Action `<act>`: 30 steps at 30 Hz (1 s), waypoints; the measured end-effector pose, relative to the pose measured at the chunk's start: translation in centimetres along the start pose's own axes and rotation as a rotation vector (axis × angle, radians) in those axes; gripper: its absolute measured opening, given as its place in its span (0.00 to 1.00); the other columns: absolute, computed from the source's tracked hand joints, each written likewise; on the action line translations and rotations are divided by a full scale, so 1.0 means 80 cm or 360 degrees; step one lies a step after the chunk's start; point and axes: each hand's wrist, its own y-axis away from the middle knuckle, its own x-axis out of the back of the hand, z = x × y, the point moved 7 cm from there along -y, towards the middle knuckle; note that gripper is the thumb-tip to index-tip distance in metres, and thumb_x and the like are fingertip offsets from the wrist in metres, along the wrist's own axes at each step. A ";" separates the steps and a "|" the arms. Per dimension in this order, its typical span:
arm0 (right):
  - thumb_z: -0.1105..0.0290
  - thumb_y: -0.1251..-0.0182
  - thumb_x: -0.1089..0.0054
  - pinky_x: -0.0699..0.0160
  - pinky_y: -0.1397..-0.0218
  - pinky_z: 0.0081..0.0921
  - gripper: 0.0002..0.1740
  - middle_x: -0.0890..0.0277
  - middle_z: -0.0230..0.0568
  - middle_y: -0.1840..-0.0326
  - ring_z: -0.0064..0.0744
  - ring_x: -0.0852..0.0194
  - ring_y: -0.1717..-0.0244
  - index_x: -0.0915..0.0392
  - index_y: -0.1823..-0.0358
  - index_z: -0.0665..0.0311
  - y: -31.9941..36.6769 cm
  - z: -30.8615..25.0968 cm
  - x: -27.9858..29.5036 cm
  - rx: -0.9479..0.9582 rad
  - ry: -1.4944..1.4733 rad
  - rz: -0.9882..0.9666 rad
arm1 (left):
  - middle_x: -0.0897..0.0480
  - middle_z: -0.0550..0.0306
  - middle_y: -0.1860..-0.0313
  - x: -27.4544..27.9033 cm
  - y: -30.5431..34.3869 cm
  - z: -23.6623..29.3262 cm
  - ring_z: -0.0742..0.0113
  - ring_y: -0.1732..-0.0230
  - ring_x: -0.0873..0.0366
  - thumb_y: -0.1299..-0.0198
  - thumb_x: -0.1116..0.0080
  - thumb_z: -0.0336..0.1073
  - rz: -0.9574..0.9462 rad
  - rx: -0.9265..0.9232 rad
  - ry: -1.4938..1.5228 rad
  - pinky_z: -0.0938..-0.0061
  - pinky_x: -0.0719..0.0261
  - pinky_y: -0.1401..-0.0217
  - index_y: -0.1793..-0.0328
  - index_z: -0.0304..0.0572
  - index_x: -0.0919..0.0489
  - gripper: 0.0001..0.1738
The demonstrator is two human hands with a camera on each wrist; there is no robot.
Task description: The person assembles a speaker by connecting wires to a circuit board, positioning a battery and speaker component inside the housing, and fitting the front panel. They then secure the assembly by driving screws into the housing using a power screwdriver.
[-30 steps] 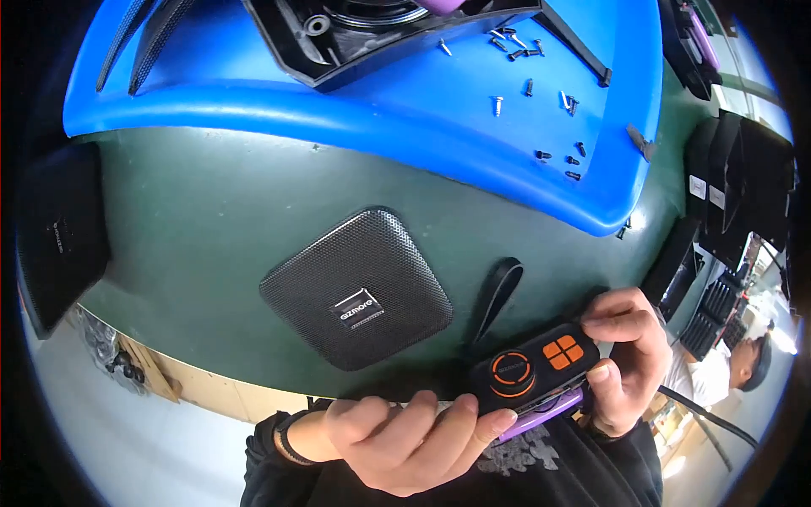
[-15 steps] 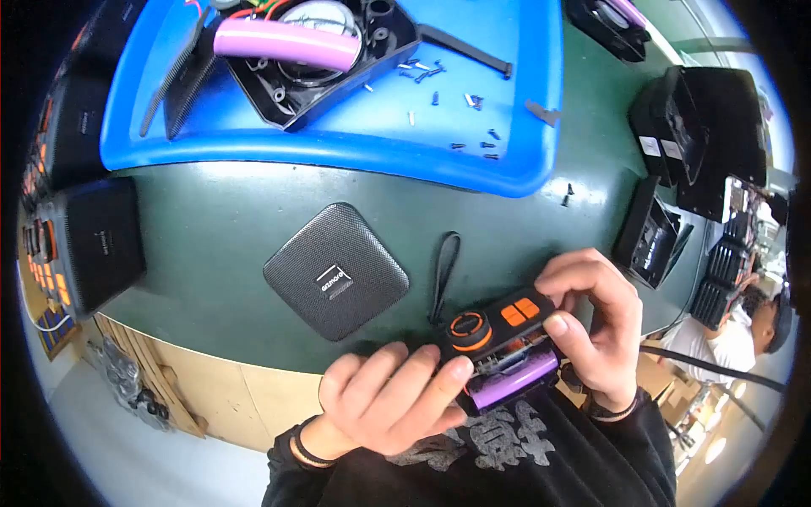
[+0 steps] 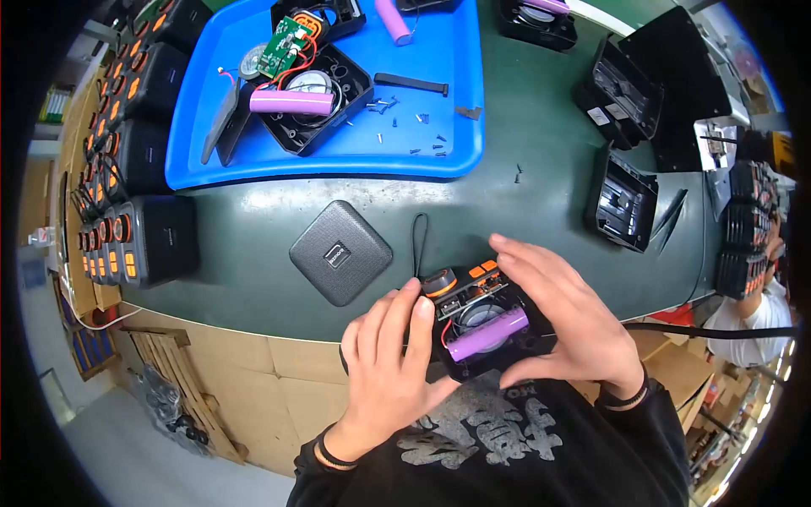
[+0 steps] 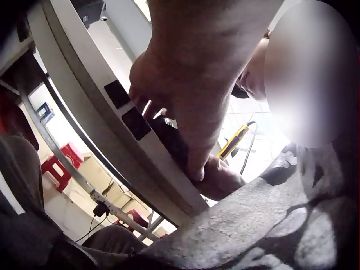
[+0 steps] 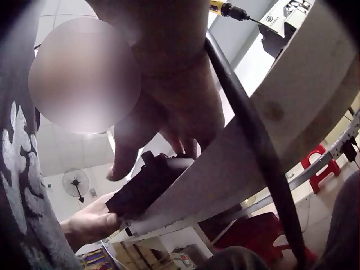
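A black speaker body [image 3: 507, 359] with its front uncovered stands at the table's near edge, showing a purple battery [image 3: 488, 333], a round speaker driver and a knob [image 3: 438, 283] beside orange buttons. My left hand [image 3: 384, 367] rests extended fingers against its left end, thumb low. My right hand [image 3: 579, 325] is spread around its right side, fingers extended and thumb apart. The right wrist view shows the dark case [image 5: 149, 185] between both hands. A black grille cover [image 3: 341, 253] lies left of the case, with a strap loop [image 3: 419, 241] between them.
A blue tray [image 3: 338, 171] holds an opened speaker [image 3: 355, 89], a circuit board, another purple battery and several screws. Finished-looking speakers [image 3: 160, 241] are stacked at left. Black shells [image 3: 625, 198] stand at right, near a black cable [image 3: 710, 332] and another person [image 3: 743, 317].
The speaker body has tipped so its open front with the battery shows more. Both hands have straightened their fingers, the right one spreading off its earlier pinch. The head view has shifted.
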 end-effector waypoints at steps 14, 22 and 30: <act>0.61 0.40 0.33 0.23 0.59 0.39 0.26 0.22 0.39 0.65 0.44 0.23 0.65 0.23 0.42 0.63 0.018 0.009 -0.004 -0.0110 -0.0065 0.0104 | 0.32 0.42 0.31 0.005 -0.035 0.004 0.42 0.34 0.34 0.65 0.21 0.46 -0.0114 -0.0037 -0.0009 0.52 0.40 0.32 0.24 0.35 0.37 0.60; 0.61 0.40 0.33 0.23 0.59 0.39 0.26 0.22 0.39 0.66 0.44 0.23 0.66 0.23 0.42 0.63 0.018 0.011 -0.006 -0.0152 -0.0063 0.0117 | 0.31 0.46 0.31 0.002 -0.036 -0.001 0.44 0.33 0.35 0.70 0.19 0.45 -0.0134 -0.0009 0.0100 0.52 0.41 0.32 0.23 0.40 0.36 0.62; 0.61 0.40 0.33 0.23 0.59 0.39 0.26 0.22 0.39 0.66 0.44 0.23 0.66 0.24 0.42 0.63 0.021 0.012 -0.005 -0.0156 -0.0048 0.0147 | 0.30 0.49 0.31 0.003 -0.034 -0.002 0.47 0.33 0.35 0.75 0.19 0.41 -0.0096 0.0020 0.0152 0.53 0.44 0.33 0.22 0.45 0.35 0.64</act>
